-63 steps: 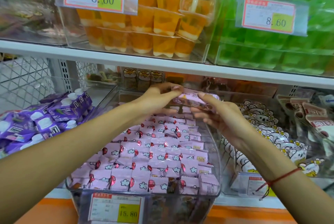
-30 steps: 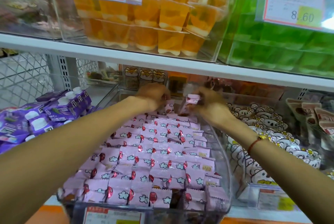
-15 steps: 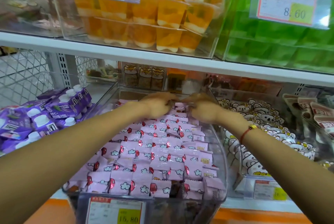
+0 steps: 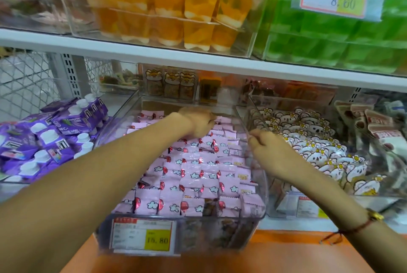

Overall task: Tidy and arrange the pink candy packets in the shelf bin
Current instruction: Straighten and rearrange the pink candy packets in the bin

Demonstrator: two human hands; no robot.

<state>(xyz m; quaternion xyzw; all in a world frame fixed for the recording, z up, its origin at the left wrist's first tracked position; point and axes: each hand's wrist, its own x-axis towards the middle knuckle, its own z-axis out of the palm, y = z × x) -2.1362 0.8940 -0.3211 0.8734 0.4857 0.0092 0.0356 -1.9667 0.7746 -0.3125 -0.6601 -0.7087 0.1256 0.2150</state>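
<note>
Pink candy packets (image 4: 198,175) with white clouds and red marks lie in rows and fill the clear plastic bin (image 4: 257,213) on the lower shelf. My left hand (image 4: 197,121) reaches to the back of the bin, knuckles up. Its fingers point down onto the rear packets and are hidden from me. My right hand (image 4: 267,151) hovers over the bin's right wall, with loosely curled fingers and nothing visible in it. A red string bracelet (image 4: 361,226) sits on the right wrist.
A yellow 15.80 price tag (image 4: 143,236) is on the bin's front. Purple drink pouches (image 4: 55,138) lie in the left bin and white koala packets (image 4: 319,151) in the right one. Orange jelly cups (image 4: 176,10) and green packs (image 4: 341,39) fill the shelf above.
The pink packets held between both hands went down at the back of the bin. My right hand has since drawn back toward the bin's right wall, while my left hand stays at the back.
</note>
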